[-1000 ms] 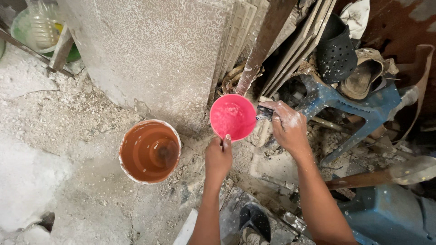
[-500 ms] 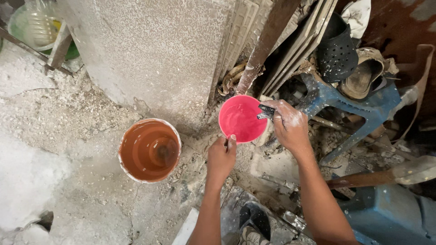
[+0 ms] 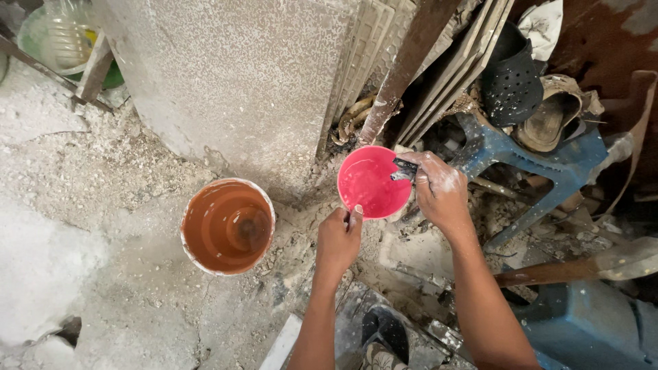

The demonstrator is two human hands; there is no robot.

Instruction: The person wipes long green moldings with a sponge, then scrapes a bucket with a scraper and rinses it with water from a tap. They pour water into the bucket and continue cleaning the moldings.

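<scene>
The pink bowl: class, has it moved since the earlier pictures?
Yes. The pink bowl has drifted right, away from the orange bucket, and slightly up toward the leaning rusty bar.

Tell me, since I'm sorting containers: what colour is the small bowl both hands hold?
Bright pink bowl, seen clearly in the head view.

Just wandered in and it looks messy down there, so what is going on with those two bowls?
A person crouches over a dusty, rubble-strewn floor. Their left hand grips the near rim of a pink bowl, holding it up, while the right hand holds a small dark tool at the bowl's far edge, its tip inside. An orange bucket stands untouched to the left, beside a grey concrete slab. Both hands are dusted white.
</scene>
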